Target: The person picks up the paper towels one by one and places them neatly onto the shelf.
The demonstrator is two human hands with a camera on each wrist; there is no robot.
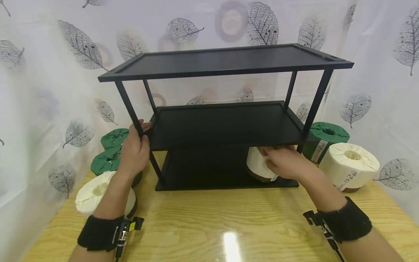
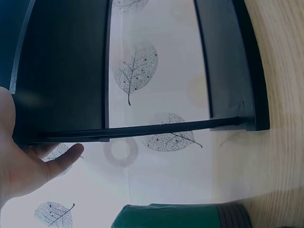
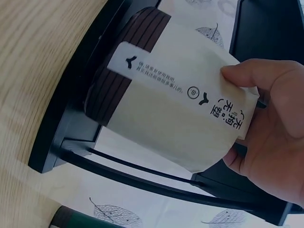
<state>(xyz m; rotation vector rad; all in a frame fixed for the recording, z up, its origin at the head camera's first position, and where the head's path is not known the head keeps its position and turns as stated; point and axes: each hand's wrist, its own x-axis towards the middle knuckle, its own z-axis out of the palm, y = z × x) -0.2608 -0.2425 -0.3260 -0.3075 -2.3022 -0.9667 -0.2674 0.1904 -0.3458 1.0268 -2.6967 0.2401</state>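
A black shelf rack with three levels stands on the wooden table. My left hand holds the rack at its front left post, level with the middle shelf. In the left wrist view, fingers of that hand reach past the shelf's end. Under the middle shelf, at the right end, my right hand grips the top of a cream-wrapped toilet roll. The roll's brown-banded base is at the bottom shelf; whether it touches I cannot tell. The middle shelf partly hides the roll's top in the head view.
Left of the rack are two green-wrapped rolls and a cream-wrapped roll. To its right stand a green-wrapped roll and another cream-wrapped roll. A leaf-print curtain hangs behind the wooden table.
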